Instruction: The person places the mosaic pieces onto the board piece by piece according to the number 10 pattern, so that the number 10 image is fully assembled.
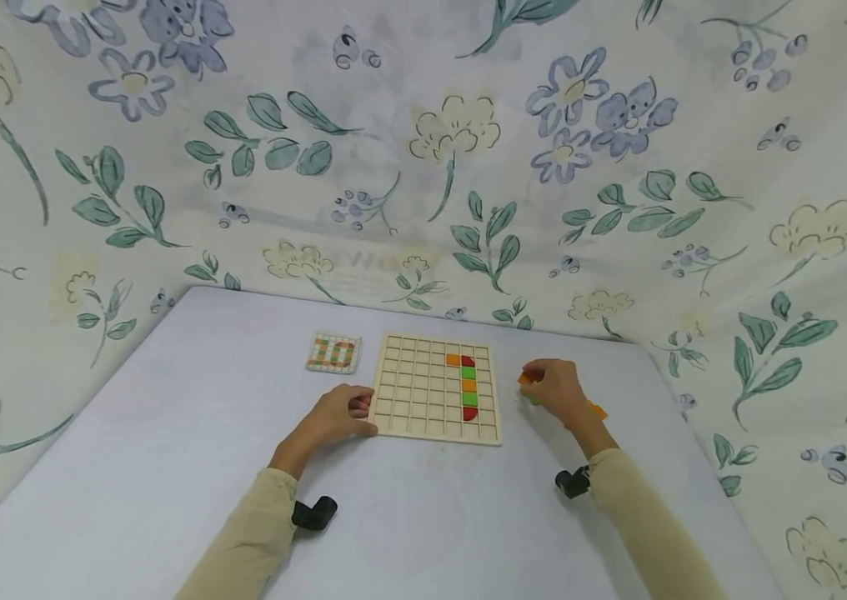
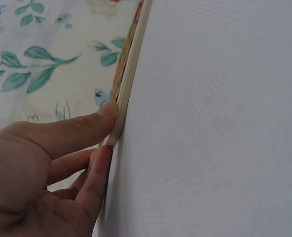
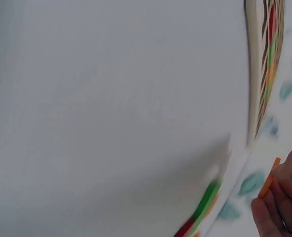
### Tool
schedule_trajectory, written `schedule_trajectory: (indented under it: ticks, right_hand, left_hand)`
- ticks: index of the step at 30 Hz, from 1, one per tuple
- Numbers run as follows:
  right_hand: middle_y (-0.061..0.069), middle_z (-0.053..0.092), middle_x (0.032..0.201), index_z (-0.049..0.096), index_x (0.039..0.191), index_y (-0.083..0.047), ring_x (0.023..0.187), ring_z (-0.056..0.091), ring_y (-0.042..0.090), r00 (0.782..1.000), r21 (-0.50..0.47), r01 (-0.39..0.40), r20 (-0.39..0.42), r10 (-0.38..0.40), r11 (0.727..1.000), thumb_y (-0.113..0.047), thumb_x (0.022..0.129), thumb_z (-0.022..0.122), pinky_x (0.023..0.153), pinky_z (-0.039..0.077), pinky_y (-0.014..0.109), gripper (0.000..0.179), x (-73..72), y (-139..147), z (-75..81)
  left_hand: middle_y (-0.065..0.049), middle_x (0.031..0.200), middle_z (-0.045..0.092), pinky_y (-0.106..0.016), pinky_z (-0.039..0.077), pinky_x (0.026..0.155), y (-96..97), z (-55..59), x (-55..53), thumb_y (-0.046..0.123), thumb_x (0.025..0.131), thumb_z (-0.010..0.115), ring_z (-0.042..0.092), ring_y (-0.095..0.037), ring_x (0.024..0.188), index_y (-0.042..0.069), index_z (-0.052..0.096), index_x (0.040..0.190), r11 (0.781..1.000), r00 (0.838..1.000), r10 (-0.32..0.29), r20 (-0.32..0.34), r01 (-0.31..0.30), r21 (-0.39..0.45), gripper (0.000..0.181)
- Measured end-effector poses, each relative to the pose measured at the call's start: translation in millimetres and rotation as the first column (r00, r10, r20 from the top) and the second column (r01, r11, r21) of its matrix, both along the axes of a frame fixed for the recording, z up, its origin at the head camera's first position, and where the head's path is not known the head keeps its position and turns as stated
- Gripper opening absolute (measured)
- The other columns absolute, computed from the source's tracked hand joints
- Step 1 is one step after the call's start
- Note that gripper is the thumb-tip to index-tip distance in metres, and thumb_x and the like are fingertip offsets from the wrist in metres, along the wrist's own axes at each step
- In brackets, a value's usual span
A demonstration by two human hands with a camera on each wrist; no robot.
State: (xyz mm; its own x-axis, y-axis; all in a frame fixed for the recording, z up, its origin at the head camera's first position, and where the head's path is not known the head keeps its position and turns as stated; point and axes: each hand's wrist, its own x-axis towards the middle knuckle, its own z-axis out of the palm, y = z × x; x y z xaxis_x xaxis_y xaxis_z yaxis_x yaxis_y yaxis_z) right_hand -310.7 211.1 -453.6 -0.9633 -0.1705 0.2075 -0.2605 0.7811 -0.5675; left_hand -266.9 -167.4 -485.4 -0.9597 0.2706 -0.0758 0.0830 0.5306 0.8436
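Note:
A square wooden grid board (image 1: pixel 416 392) lies on the white table, with red, green and orange tiles in a column toward its right side and one orange tile (image 1: pixel 453 360) beside the top red one. My left hand (image 1: pixel 335 414) grips the board's near left corner; in the left wrist view its thumb (image 2: pixel 82 129) lies on the edge and the other fingers are against the corner. To the right of the board, my right hand (image 1: pixel 554 390) pinches an orange tile (image 3: pixel 269 178), raised over loose tiles. Part of those tiles (image 3: pixel 205 202) is hidden behind the hand.
A small pattern card (image 1: pixel 333 353) with a printed coloured grid lies left of the board, near its far corner. Loose orange tiles (image 1: pixel 598 410) are on the table right of my right wrist. Flowered cloth (image 1: pixel 393 208) hangs behind the table's far edge.

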Motion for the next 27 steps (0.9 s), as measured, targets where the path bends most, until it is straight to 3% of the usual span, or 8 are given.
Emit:
schedule_trajectory:
  ticks: [5,8,15,21,27]
  right_hand:
    - [0.009,0.071,0.099,0.074,0.104,0.001,0.091,0.065,0.023,0.978,-0.006,-0.204,-0.033,0.204,0.979,-0.002,0.079,0.076,0.081,0.060,0.036,0.025,10.7,-50.7,-1.1]
    - [0.005,0.070,0.098,0.075,0.103,-0.002,0.090,0.065,0.018,0.963,0.018,-0.267,-0.020,0.267,0.963,-0.004,0.079,0.077,0.080,0.060,0.032,0.024,16.7,-72.6,-2.7]
    - [-0.002,0.069,0.096,0.076,0.105,-0.006,0.086,0.058,0.012,0.952,0.132,-0.307,0.063,0.301,0.942,-0.010,0.080,0.079,0.078,0.056,0.024,0.025,23.4,-94.0,-8.4]
    - [-0.003,0.068,0.091,0.076,0.105,-0.006,0.079,0.056,0.012,0.946,0.142,-0.320,0.096,0.309,0.937,-0.004,0.080,0.075,0.069,0.054,0.020,0.025,24.7,-97.1,-13.0]
    - [-0.001,0.072,0.096,0.076,0.106,-0.005,0.085,0.061,0.009,0.937,0.153,-0.345,0.112,0.330,0.926,-0.004,0.082,0.073,0.077,0.057,0.022,0.023,23.2,-97.0,-12.6]
  left_hand:
    - [-0.014,0.109,0.060,-0.028,0.056,0.089,-1.7,-0.2,-1.2,-0.004,0.073,0.082,0.062,-0.029,0.105,-0.014,0.051,0.131,1.000,1.000,-0.001,0.001,0.001,0.006,0.067]
    - [-0.014,0.108,0.060,-0.028,0.056,0.089,-1.5,-0.1,-1.1,-0.004,0.073,0.082,0.062,-0.029,0.105,-0.015,0.051,0.131,1.000,1.000,-0.006,-0.001,0.006,0.004,0.067]
    - [-0.014,0.108,0.060,-0.028,0.056,0.089,-0.5,0.7,-0.9,-0.003,0.073,0.083,0.062,-0.027,0.103,-0.014,0.051,0.130,1.000,1.000,-0.005,-0.007,0.005,-0.006,0.066]
    - [-0.014,0.107,0.061,-0.027,0.057,0.088,-2.2,0.1,-1.1,-0.003,0.073,0.082,0.062,-0.027,0.102,-0.014,0.051,0.130,1.000,1.000,-0.003,-0.012,0.003,-0.006,0.066]
    - [-0.014,0.108,0.061,-0.027,0.057,0.088,-1.8,1.3,-0.2,-0.004,0.073,0.082,0.062,-0.028,0.103,-0.015,0.051,0.130,1.000,1.000,-0.010,-0.009,0.010,0.008,0.065]
